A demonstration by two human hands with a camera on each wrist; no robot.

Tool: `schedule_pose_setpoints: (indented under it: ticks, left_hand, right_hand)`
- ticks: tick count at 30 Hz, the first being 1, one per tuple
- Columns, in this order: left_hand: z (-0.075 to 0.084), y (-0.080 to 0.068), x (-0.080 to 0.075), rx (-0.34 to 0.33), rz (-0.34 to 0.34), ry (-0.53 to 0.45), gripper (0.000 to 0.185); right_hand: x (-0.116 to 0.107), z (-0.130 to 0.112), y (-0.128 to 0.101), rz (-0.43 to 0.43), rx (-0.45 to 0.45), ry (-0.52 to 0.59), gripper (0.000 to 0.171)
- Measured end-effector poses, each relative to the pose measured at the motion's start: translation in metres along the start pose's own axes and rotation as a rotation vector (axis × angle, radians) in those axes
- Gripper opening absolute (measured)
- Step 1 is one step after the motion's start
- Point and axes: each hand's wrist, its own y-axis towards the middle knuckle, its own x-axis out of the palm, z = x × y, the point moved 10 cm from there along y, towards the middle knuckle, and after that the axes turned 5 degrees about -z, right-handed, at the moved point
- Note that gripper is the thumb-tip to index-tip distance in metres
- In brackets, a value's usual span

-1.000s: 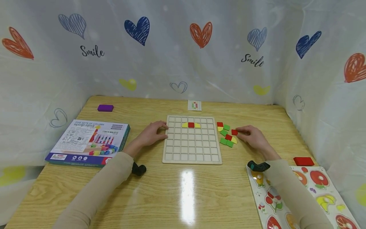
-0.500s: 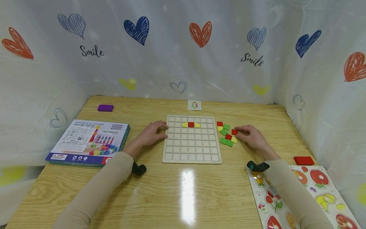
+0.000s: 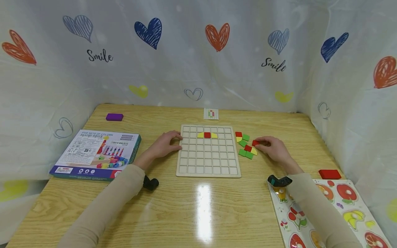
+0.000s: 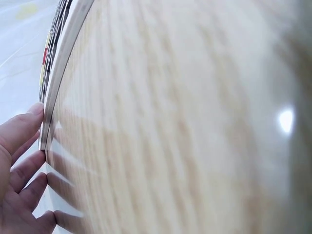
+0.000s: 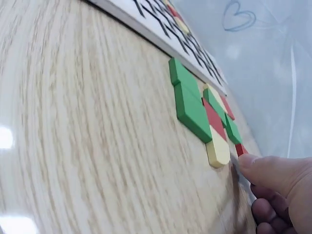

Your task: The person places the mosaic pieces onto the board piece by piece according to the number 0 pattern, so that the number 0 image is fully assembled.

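A wooden grid board (image 3: 208, 162) lies mid-table, with a red square tile (image 3: 207, 135) between two yellow rounded tiles in one of its upper rows. My left hand (image 3: 164, 144) touches the board's left edge, thumb and fingers spread apart along it. Just right of the board lie loose tiles: green squares (image 3: 245, 154), a red square above a yellow rounded tile, and another red and yellow pair. At their right side my right hand (image 3: 273, 148) pinches a single red square tile (image 3: 255, 143) between thumb and fingers. In the right wrist view, the thumb partly hides that red tile (image 5: 240, 149).
Behind the board lies a small pattern card (image 3: 211, 114). A boxed bead set (image 3: 96, 155) and a purple block (image 3: 114, 117) are on the left. At right are a red block (image 3: 329, 174) and a fruit puzzle board (image 3: 348, 206), partly under my right sleeve.
The red tile in my right fingers has shifted slightly right and now looks tilted, with more of it covered by the fingers. My left hand and the board have stayed put.
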Motion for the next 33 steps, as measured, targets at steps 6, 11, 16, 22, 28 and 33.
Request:
schedule_pose_setpoints:
  ticks: [6, 11, 16, 22, 28, 33]
  left_hand:
    - [0.000, 0.000, 0.000, -0.008, -0.008, -0.002, 0.037]
    - [0.000, -0.001, 0.000, -0.017, -0.009, -0.010, 0.037]
    - [0.002, -0.002, -0.001, -0.017, -0.007, -0.014, 0.037]
    - [0.001, -0.002, 0.000, -0.018, -0.013, -0.021, 0.037]
    - [0.001, -0.001, 0.000, -0.020, -0.013, -0.013, 0.038]
    - [0.000, 0.000, 0.001, -0.018, -0.012, -0.018, 0.037]
  right_hand:
    - [-0.003, -0.010, -0.003, 0.038, 0.044, 0.084, 0.043]
    - [0.003, -0.034, -0.005, 0.024, 0.057, 0.212, 0.047]
    - [0.015, -0.061, -0.002, 0.005, -0.009, 0.264, 0.043]
    - [0.035, -0.081, 0.005, -0.022, -0.050, 0.261, 0.039]
    - [0.055, -0.093, 0.012, -0.077, -0.064, 0.255, 0.037]
    - [0.066, -0.105, 0.019, -0.092, -0.083, 0.238, 0.036]
